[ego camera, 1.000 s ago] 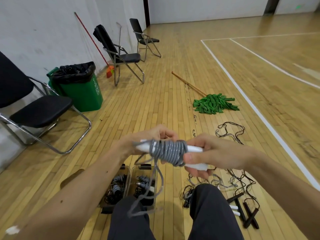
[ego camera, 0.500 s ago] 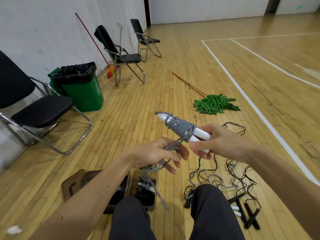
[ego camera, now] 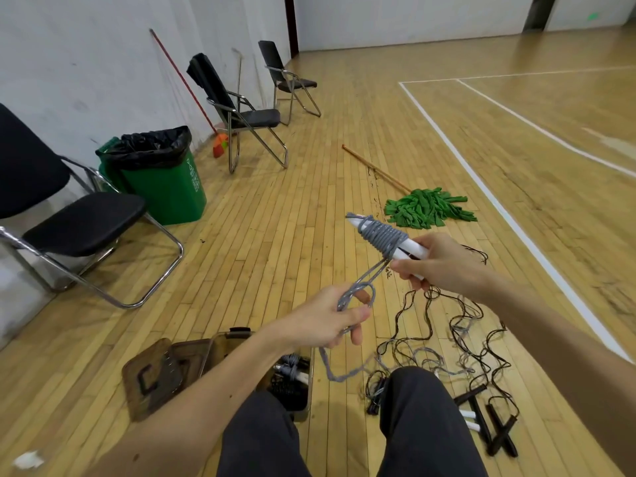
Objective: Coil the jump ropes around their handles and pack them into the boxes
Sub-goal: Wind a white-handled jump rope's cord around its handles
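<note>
Jump rope handles [ego camera: 389,237] point up-left, gripped by right hand [ego camera: 444,263].

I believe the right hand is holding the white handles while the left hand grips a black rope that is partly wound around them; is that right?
Not quite: the rope is grey, not black. The head view shows the right hand holding the white handles while the left hand grips the grey rope that is partly wound around them.

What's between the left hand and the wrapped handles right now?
In the head view, only a doubled stretch of grey rope runs from the left hand to the handles.
</note>
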